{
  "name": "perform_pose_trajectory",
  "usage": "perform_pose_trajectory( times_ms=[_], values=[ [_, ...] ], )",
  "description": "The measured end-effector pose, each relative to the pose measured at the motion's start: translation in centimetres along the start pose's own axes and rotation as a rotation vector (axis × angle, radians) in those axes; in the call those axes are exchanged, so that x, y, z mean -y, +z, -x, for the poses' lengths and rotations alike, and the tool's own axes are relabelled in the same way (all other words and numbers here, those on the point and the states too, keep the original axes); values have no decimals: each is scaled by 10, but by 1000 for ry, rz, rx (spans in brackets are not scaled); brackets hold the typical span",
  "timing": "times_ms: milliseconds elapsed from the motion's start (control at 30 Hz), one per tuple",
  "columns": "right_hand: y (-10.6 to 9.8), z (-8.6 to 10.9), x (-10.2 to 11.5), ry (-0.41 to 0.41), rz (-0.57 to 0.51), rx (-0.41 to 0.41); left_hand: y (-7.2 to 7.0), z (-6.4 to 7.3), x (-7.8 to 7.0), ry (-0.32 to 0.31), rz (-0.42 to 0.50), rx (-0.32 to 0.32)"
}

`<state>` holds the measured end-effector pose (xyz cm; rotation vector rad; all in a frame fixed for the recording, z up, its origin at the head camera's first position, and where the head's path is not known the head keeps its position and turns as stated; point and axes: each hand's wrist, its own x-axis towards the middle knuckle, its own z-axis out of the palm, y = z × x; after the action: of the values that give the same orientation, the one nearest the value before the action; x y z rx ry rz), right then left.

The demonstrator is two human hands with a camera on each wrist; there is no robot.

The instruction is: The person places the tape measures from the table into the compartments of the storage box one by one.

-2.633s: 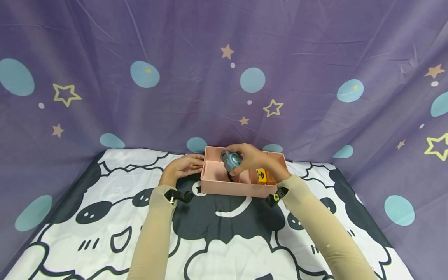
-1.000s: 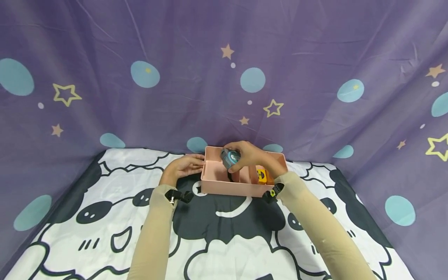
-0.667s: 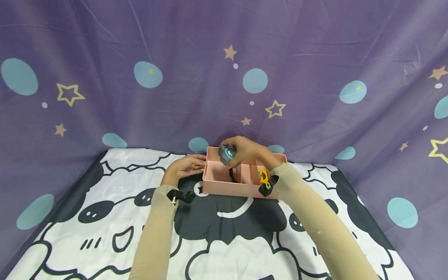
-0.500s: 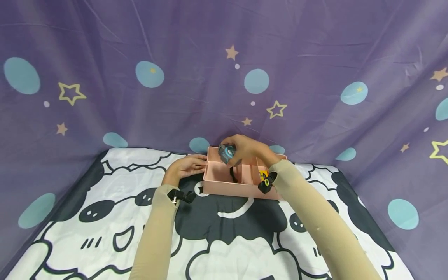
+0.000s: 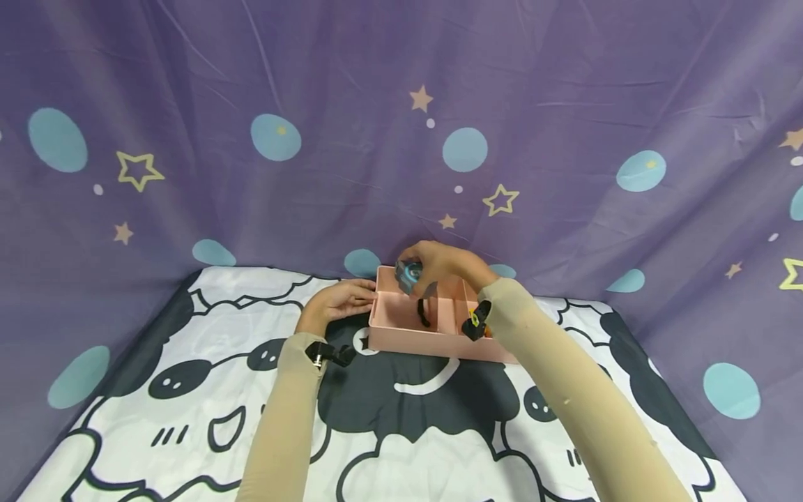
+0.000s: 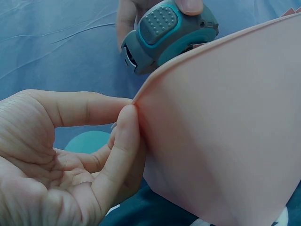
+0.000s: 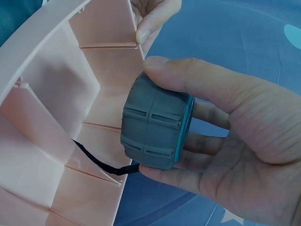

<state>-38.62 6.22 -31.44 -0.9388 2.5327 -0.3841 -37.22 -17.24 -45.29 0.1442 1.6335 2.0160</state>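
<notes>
A pink divided box (image 5: 408, 342) stands near the back of the sheep-print cloth. My left hand (image 5: 341, 301) is at its left end; in the left wrist view, thumb and finger pinch the wall's edge (image 6: 211, 113). My right hand (image 5: 442, 263) grips a grey and teal tape measure (image 5: 408, 275) above the box's left compartment. From it a black wrist strap (image 5: 424, 314) hangs down into the box beside a divider. The right wrist view shows the thumb on one side of the tape measure (image 7: 150, 125) and the fingers behind and below it.
Inside the right compartment, a small yellow-orange object (image 5: 488, 332) is mostly covered by my right wrist's strap. A purple curtain (image 5: 351, 202) with stars and spots rises directly behind the box. The patterned cloth (image 5: 439, 453) covers the surface in front.
My right hand has moved up and slightly left with the tape measure, so more of its strap shows. The right wrist now covers most of the yellow object. My left hand stays at the box.
</notes>
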Motion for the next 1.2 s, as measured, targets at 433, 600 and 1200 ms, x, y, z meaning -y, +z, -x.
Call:
perform_pose_trajectory(
  times_ms=[433, 600, 1200],
  values=[
    [-1, -7, -2, 58, 67, 37, -1, -3, 4, 10, -1, 21],
    [5, -13, -4, 61, 40, 41, -1, -5, 6, 8, -14, -1],
    [7, -27, -1, 58, 152, 8, -4, -7, 3, 14, -19, 2]
  ],
)
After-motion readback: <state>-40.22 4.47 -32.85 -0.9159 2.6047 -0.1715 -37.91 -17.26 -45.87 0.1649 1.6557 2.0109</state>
